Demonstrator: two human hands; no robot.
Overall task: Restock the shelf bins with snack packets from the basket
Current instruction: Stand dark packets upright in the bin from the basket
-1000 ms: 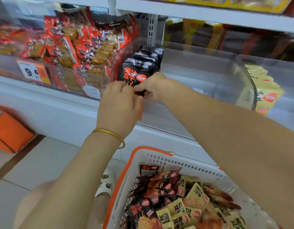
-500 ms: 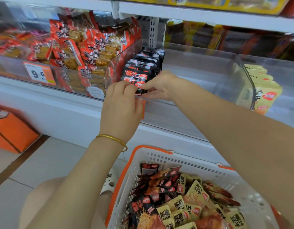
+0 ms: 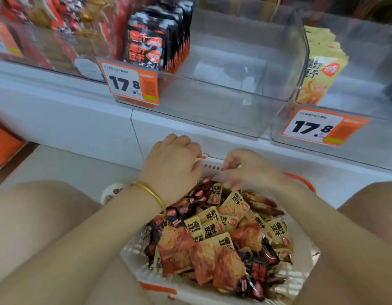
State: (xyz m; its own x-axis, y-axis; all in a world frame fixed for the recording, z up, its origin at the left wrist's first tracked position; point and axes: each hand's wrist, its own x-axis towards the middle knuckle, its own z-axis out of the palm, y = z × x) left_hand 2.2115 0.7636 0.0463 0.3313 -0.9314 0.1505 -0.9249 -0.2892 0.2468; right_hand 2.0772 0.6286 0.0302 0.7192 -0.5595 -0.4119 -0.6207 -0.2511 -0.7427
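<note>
Tan packets [image 3: 234, 203] lie under curled left hand [image 3: 173, 170] and right hand [image 3: 250, 170], grip unclear.

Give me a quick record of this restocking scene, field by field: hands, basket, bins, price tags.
basket: white, orange-trimmed, heaped with mixed packets
left hand: over the basket's far end, fingers curled, hold hidden
right hand: beside it, fingers curled, hold unclear
middle bin: black packets standing at its left side
right bin: yellow packets
left tag: 17.8
right tag: 17.8
</note>
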